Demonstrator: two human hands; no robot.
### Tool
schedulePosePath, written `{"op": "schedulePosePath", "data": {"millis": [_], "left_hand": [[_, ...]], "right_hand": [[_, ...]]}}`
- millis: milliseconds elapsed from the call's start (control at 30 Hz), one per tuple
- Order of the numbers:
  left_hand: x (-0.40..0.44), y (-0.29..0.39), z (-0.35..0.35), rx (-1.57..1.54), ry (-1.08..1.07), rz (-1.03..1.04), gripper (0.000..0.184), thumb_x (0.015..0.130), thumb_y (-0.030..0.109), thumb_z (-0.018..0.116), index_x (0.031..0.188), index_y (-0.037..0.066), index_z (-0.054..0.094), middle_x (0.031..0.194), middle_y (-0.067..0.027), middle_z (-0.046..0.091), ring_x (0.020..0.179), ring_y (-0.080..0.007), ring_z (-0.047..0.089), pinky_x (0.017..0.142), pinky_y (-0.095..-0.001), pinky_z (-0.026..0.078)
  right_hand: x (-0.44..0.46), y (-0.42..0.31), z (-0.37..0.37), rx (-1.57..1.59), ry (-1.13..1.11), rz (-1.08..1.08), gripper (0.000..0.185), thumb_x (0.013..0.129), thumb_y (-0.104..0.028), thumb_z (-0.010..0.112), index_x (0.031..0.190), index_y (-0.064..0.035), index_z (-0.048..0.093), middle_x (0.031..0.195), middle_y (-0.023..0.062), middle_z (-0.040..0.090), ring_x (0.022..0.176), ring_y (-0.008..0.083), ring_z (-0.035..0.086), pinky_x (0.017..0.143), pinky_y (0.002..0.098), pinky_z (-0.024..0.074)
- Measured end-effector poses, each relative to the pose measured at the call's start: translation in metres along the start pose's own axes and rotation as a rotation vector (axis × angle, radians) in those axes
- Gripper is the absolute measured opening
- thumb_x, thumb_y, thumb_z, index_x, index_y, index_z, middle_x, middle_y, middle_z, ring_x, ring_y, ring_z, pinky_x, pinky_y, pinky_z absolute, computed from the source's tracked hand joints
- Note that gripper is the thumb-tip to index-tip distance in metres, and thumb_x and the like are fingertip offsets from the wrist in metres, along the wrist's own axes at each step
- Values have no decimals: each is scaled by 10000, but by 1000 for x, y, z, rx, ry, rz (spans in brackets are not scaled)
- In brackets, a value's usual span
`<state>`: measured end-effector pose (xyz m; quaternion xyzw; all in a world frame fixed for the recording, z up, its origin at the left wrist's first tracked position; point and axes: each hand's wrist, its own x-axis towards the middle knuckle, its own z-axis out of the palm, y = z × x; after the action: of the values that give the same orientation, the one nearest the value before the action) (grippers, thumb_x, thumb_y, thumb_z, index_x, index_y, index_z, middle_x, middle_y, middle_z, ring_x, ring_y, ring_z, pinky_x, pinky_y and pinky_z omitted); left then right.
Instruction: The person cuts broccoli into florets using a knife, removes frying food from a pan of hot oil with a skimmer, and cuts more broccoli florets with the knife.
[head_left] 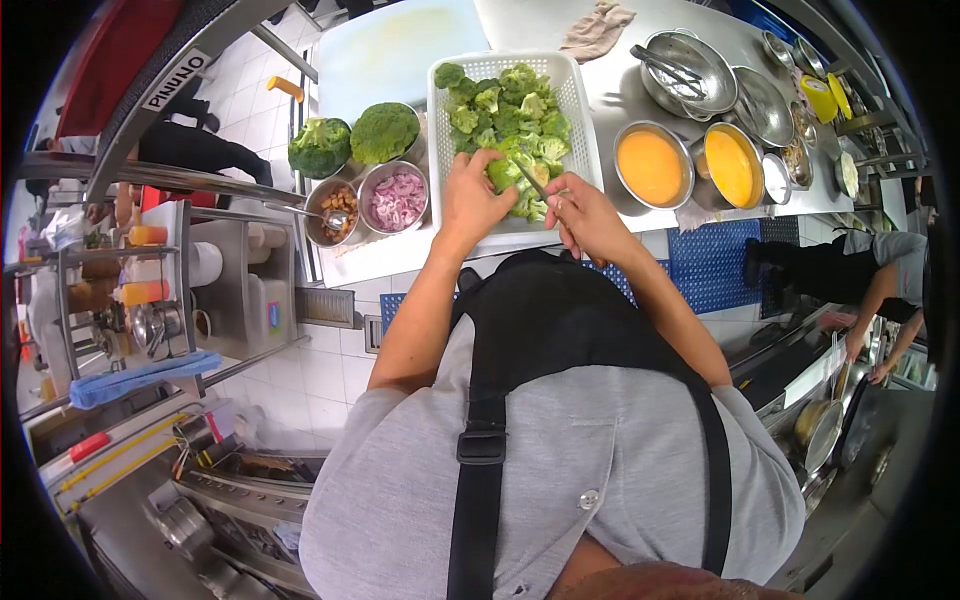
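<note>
A white perforated basket (586, 130) on the steel counter holds many cut broccoli florets (522, 92). Over its near part, my left hand (472, 192) grips a piece of broccoli (505, 177), fingers curled around it. From the right, my right hand (585, 212) is closed on the handle of a small knife (531, 178). The blade points up and left, close to the broccoli piece; I cannot tell whether it touches. Left of the basket are two whole broccoli heads, one dark green (320, 147) and one lighter (385, 133).
Bowls of chopped red onion (398, 200) and brown pieces (338, 212) stand left, below a white cutting board (400, 50). At right are two containers of orange-yellow liquid (651, 166), steel bowls (690, 75) and a crumpled cloth (597, 30). A co-worker (880, 275) handles pans at far right.
</note>
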<state>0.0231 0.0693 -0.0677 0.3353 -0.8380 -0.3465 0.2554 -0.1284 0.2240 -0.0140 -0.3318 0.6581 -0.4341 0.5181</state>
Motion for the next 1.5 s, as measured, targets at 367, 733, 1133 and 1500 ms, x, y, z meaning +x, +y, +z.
{"op": "schedulePosePath", "data": {"millis": [367, 733, 1133, 1500], "left_hand": [[1, 15, 8, -27, 45, -12, 442, 746, 233, 868, 1072, 2, 679, 858, -135, 600, 634, -230, 624, 617, -362, 517], [2, 15, 21, -90, 42, 14, 387, 733, 210, 839, 997, -1, 649, 846, -158, 587, 685, -272, 619, 624, -396, 505], [-9, 13, 29, -33, 143, 168, 293, 727, 123, 822, 912, 6, 627, 852, -145, 586, 618, -257, 608, 584, -366, 493], [-7, 21, -18, -1131, -118, -273, 463, 940, -66, 532, 1390, 44, 517, 1246, -100, 595, 1151, -208, 607, 929, -376, 565]], "right_hand": [[-7, 0, 4, -225, 144, 53, 178, 1026, -138, 518, 1138, -8, 565, 784, 102, 694, 539, 175, 606, 496, 363, 482], [15, 23, 10, -453, 306, -141, 164, 988, -148, 532, 983, -3, 608, 840, 270, 671, 824, 471, 663, 740, 524, 507], [40, 37, 16, -600, 393, -279, 158, 987, -152, 550, 971, 2, 584, 861, 276, 663, 828, 504, 633, 736, 556, 492], [13, -7, -6, 213, 111, -256, 162, 1069, -98, 493, 1191, -12, 557, 896, 36, 607, 585, 58, 541, 461, 218, 450]]}}
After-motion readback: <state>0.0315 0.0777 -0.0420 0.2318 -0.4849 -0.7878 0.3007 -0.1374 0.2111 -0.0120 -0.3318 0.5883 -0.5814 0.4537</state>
